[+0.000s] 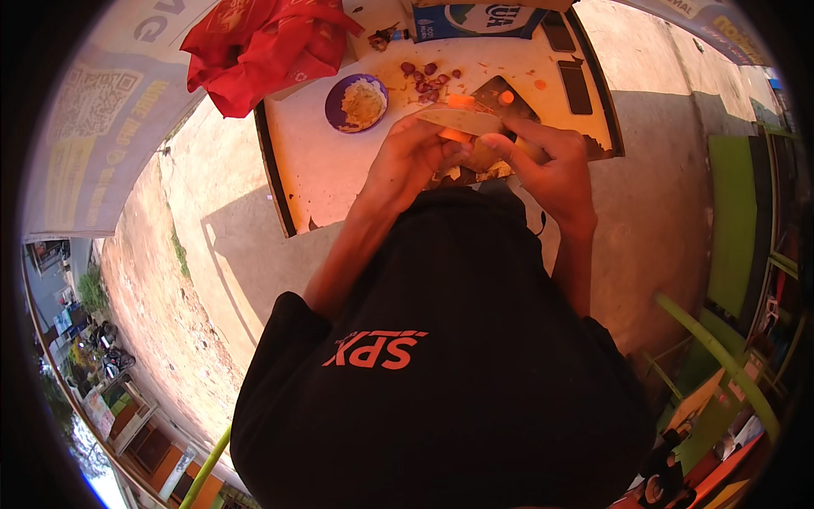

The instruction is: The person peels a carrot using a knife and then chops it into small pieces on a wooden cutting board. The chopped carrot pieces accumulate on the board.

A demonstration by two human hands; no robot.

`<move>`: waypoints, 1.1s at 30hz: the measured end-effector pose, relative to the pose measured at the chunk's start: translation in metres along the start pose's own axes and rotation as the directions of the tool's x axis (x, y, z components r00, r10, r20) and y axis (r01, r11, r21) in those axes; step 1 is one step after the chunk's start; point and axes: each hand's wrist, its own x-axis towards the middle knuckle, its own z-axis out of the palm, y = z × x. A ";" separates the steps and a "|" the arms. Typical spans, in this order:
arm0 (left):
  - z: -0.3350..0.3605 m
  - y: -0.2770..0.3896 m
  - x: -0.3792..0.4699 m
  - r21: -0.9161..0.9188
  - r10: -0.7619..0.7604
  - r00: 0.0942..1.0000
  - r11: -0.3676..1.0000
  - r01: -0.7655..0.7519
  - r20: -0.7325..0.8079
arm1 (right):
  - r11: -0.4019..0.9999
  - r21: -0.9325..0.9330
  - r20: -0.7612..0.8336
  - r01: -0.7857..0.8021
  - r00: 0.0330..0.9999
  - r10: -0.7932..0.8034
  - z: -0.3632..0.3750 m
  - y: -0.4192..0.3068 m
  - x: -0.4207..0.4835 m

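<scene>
My left hand (pixel 407 153) holds an orange carrot piece (pixel 455 135) above the table's near edge. In my right hand (pixel 552 162) is a knife (pixel 463 119); its broad blade lies across the carrot, and its handle is mostly hidden by my fingers. Behind them, a dark chopping board (pixel 524 109) carries a smaller carrot piece (pixel 506 97). Several reddish-purple shallots (pixel 421 86) lie beyond my left hand. To their left stands a purple bowl (pixel 332 105) with a pale yellowish food in it. Peelings and dark scraps below the hands are partly covered.
A red fabric bag (pixel 273 51) rests at the table's back left corner. At the back stands a blue printed carton (pixel 477 22). Two dark phones (pixel 575 87) lie along the right edge of the white table (pixel 305 172). A printed banner (pixel 95 127) hangs at left.
</scene>
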 end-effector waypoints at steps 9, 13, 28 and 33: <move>0.008 0.003 0.002 0.065 -0.067 0.991 0.995 0.075 -0.119 | 0.997 0.042 0.131 0.063 0.989 -0.068 -0.005 -0.012 0.000; 0.007 0.003 0.002 0.084 -0.054 0.989 0.994 0.066 -0.139 | 0.997 0.036 0.128 0.061 0.990 -0.065 -0.001 -0.008 -0.001; 0.000 0.006 -0.006 0.033 -0.041 0.999 0.999 0.041 -0.003 | 0.992 -0.078 -0.045 -0.096 0.995 0.093 -0.004 0.000 0.005; 0.000 0.001 -0.001 0.067 0.001 0.995 0.998 0.006 -0.101 | 0.999 0.041 0.082 0.020 0.996 -0.023 0.009 -0.010 0.000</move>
